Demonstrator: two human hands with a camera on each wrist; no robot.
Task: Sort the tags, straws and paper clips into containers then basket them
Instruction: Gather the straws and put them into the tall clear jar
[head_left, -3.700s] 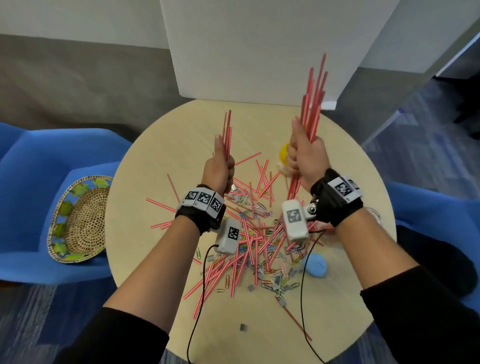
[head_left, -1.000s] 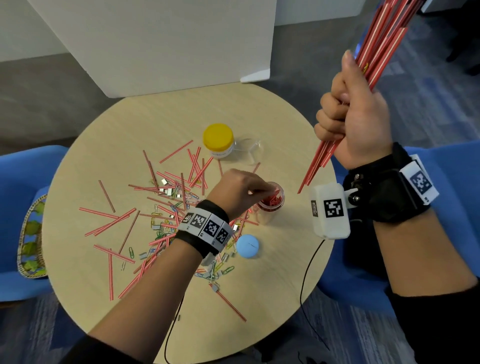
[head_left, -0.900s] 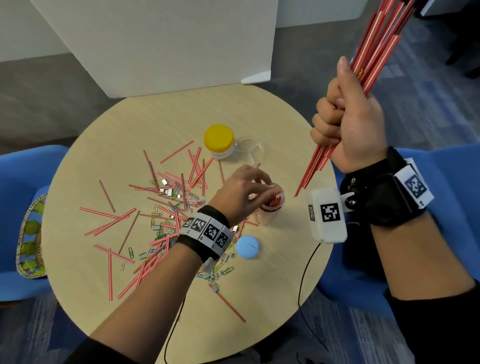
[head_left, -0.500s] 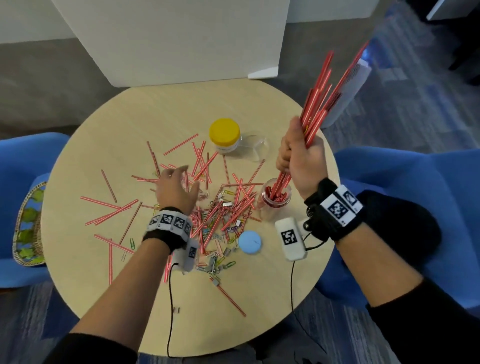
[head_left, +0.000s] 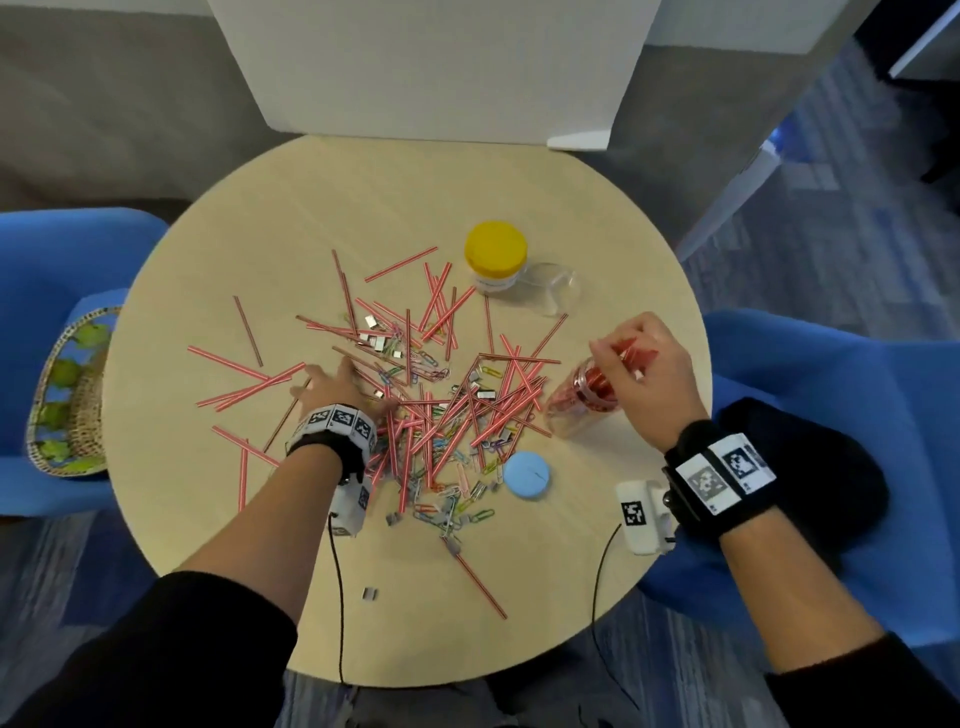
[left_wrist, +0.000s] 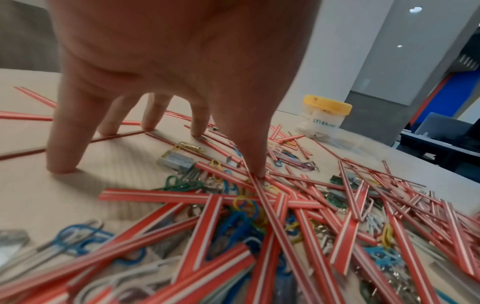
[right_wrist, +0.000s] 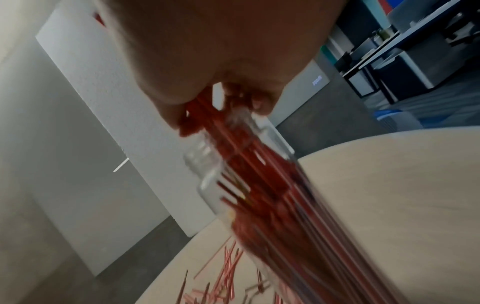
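Pressing down on the round table, my left hand has its fingers spread and nearly straight, tips touching the tabletop and loose straws; it grips nothing. My right hand, toward the table's right edge, has fingers curled around the tops of a bunch of straws that stands in a clear jar; the jar is tilted. Loose red-and-white straws, coloured paper clips and small metal tags lie mixed in a heap at the table's middle. A blue lid lies flat near the heap's near side, just beside the jar. A yellow-lidded jar stands upright toward the table's far side, with a clear empty container touching it. A woven basket sits on a blue chair off the table's left edge.
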